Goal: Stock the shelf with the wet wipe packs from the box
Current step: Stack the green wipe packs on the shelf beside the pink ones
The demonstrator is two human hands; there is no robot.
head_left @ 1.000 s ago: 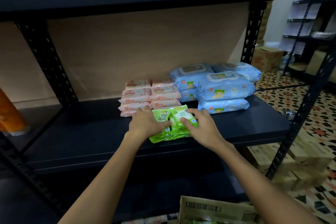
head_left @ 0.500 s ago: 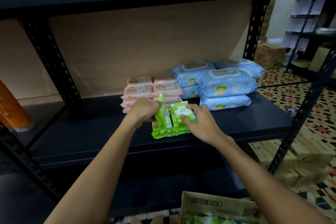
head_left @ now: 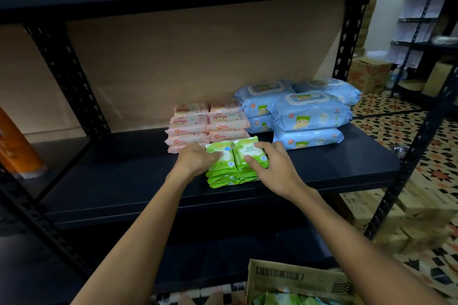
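Nearest, at the bottom edge, an open brown cardboard box with a printed barcode (head_left: 295, 280) holds more green wet wipe packs (head_left: 280, 299), only their tops showing. Beyond it, both bare forearms reach to the dark metal shelf board (head_left: 111, 181). The left hand (head_left: 195, 160) rests on the left of two side-by-side stacks of small green plastic wet wipe packs (head_left: 235, 163), its fingers loosely bent over the top pack, thumb laid across it. The right hand (head_left: 272, 168) covers the right stack, fingers spread and curved over the far edge, thumb pressing the top face; neither hand lifts a pack. Just behind the fingertips stand two stacks of pale pink wipe packs (head_left: 208, 126), touching the green ones. Right of the fingers, farther back, lie bulky light blue wipe packs with flip lids (head_left: 304, 116), piled two high.
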